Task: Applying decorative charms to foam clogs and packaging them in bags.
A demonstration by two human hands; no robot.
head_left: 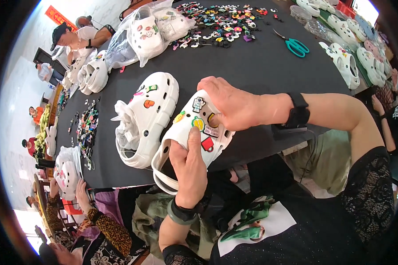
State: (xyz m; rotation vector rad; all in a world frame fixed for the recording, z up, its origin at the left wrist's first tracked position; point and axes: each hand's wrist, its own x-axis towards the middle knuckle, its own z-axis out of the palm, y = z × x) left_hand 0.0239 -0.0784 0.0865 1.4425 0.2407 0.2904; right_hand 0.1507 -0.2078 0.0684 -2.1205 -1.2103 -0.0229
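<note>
At the near edge of the black-covered table (pixel 261 66), my left hand (pixel 188 170) gripped a white foam clog studded with colourful charms (pixel 194 132), thumb flat on its upper, while my right hand (pixel 227 106) pinched down on its toe. A hard push could have popped a charm loose. A second white charm-decorated clog (pixel 148 117) lay just beside; teal-handled scissors (pixel 295 46) and scattered loose charms (pixel 221 22) sat well beyond.
</note>
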